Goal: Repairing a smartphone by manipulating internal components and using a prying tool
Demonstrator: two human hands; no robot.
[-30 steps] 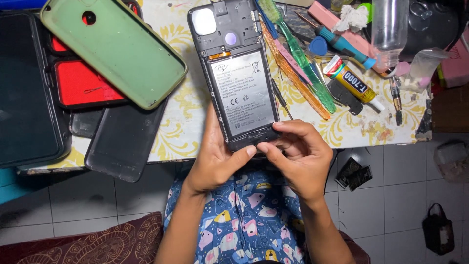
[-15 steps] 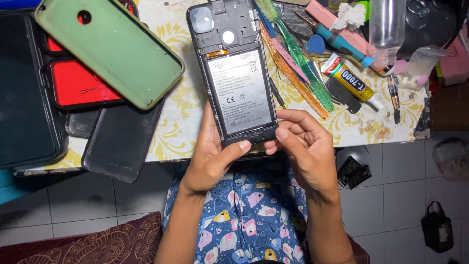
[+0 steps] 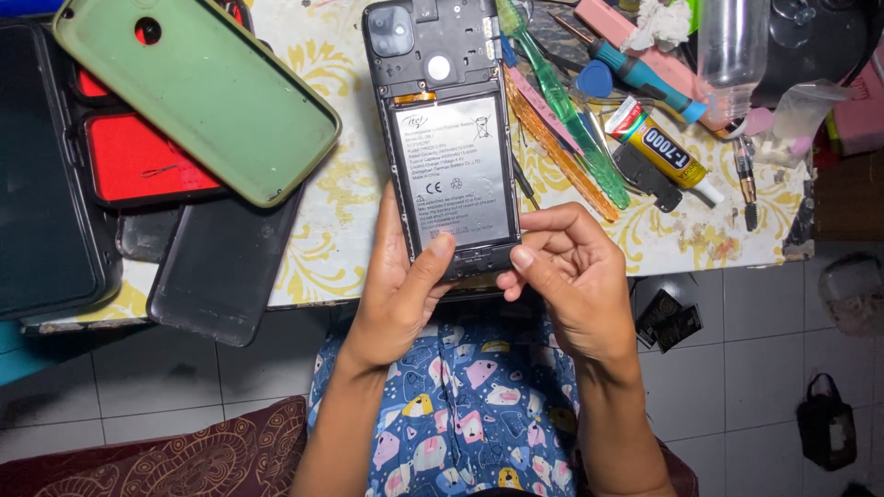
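Head view: I note the opened phone [image 3: 448, 138], back cover off, battery [image 3: 453, 170] exposed — long axis pointing away from me, over the table edge [image 3: 304, 290]. Left hand [image 3: 401, 285] grips its lower end; right hand [image 3: 571, 271] pinches the bottom corner — both equally near.

A green phone case [image 3: 198, 97] lies up and left of the fingers; a glue tube [image 3: 658, 152], green toothbrush [image 3: 564, 110] and blue-handled screwdriver [image 3: 645, 78] lie up right, on the tabletop [image 3: 345, 198].
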